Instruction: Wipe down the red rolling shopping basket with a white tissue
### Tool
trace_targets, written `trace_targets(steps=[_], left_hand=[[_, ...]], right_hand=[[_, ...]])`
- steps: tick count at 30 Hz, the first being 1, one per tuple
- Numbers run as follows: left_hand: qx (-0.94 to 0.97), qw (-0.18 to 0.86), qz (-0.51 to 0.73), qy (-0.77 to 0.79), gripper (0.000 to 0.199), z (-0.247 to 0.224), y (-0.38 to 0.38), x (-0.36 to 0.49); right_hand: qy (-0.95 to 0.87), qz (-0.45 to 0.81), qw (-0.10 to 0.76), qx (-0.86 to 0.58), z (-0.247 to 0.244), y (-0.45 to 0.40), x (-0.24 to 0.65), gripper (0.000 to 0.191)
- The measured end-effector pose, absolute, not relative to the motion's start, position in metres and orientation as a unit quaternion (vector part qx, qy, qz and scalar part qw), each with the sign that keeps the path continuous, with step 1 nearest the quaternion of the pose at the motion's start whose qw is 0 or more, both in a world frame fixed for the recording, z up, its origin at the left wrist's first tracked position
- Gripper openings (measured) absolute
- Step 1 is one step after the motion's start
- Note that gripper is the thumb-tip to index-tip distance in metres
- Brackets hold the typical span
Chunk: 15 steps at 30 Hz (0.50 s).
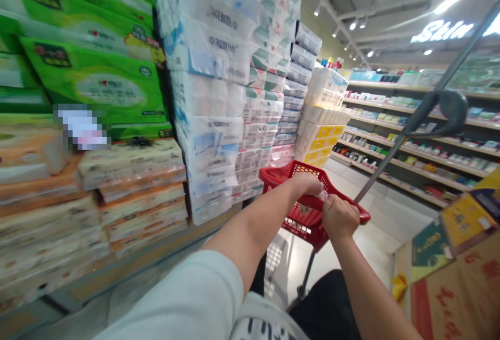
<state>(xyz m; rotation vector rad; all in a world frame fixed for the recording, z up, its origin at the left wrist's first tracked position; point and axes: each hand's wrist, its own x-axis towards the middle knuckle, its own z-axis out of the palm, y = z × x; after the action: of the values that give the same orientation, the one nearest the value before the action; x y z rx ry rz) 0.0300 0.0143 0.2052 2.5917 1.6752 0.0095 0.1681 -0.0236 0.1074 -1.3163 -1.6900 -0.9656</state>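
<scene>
You wear a pale shirt [244, 311] — short sleeve [191, 298] at seven o'clock, dark lettering [269, 329] at six — and black legwear [330, 303].

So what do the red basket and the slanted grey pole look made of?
Red basket: likely moulded plastic, smooth, fairly glossy, judging by its even colour and perforated walls. Grey pole: probably metal, dull finish, given the faint sheen along its thin, straight shaft.

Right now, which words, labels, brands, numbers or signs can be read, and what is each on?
"Skin": lit sign, upper right.
"幸福": white paper pack; the characters after it are unclear.
"云感柔肤", probably: green pack.
Too small or blurred: shelf goods, yellow box, cardboard box, shirt print.
</scene>
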Motion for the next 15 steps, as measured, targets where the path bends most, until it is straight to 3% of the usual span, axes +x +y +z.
trace_targets(steps=[8, 15], left_hand=[[0.837, -0.035, 0.063, 0.542, 0.037, 0.195, -0.001, 0.033], [0.832, -0.081, 0.143, 0.53, 0.042, 0.185, -0.028, 0.046]], right_hand=[[-0.665, -0.368, 0.378, -0.528, 0.108, -0.023, 0.168, 0.034], [-0.677, -0.259, 0.353, -0.592, 0.12, -0.028, 0.176, 0.036]])
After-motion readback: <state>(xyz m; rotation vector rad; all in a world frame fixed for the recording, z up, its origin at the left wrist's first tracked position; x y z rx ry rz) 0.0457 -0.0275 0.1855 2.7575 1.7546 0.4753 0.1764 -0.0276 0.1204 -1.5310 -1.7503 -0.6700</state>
